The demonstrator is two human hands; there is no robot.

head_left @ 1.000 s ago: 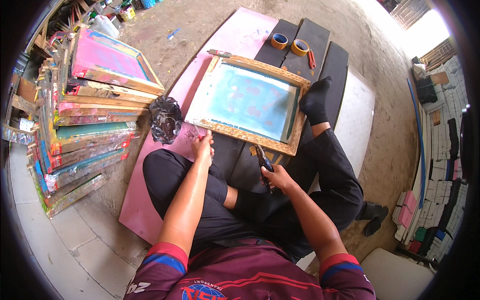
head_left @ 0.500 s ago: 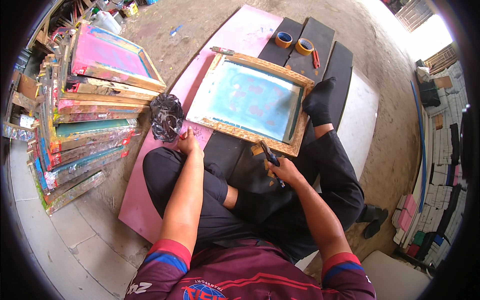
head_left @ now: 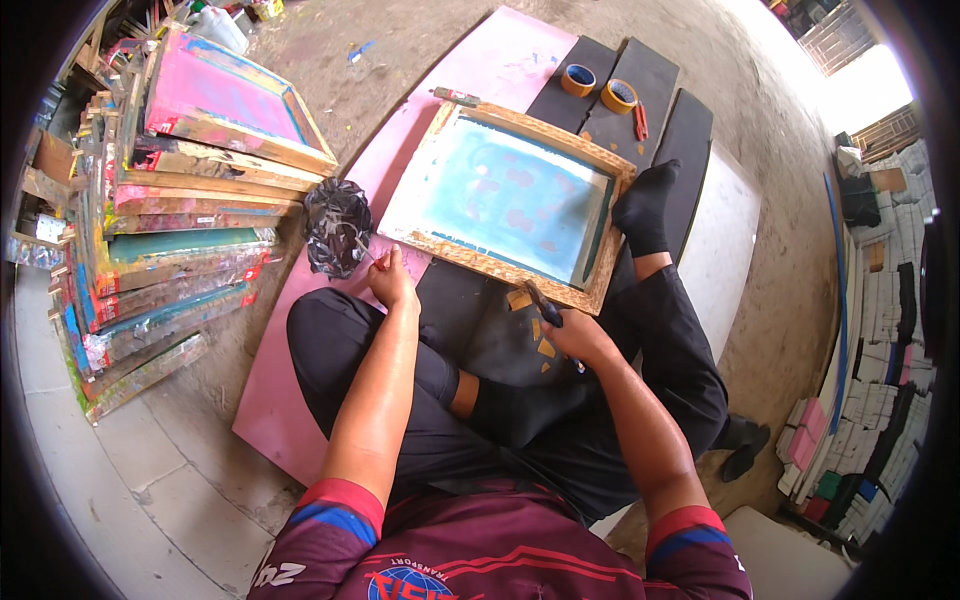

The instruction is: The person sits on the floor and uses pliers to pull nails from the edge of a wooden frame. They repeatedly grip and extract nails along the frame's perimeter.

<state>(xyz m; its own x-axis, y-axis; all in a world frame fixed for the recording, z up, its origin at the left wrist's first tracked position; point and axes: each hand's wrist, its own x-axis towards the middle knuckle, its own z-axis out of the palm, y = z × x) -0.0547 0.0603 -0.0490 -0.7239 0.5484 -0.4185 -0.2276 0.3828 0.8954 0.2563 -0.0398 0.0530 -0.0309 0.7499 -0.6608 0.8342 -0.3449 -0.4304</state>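
Observation:
A wooden-framed printing screen [head_left: 530,262] with light blue mesh lies in front of me, tilted on the boards. My right hand [head_left: 583,338] is closed round the dark handles of pliers [head_left: 543,303], whose jaws point at the frame's near edge, close to its right corner. Beside the frame's near left corner, my left hand [head_left: 391,282] has its fingertips pinched together; what they hold, if anything, is too small to make out. Those fingers are at the edge of a crumpled black plastic bag [head_left: 334,222]. Torn brown tape scraps [head_left: 519,298] lie near the pliers.
Several used screens [head_left: 225,100] are stacked on the left. Two tape rolls [head_left: 619,96] and a red cutter [head_left: 640,121] lie beyond the frame on dark boards [head_left: 640,72]. My socked foot [head_left: 645,205] rests against the frame's right side. A small tool [head_left: 455,97] touches its far left corner.
My left hand has risen slightly and turned, its fingertips now against the bag's edge. The pliers stay in my right hand near the frame's edge. The whole view has shifted a little.

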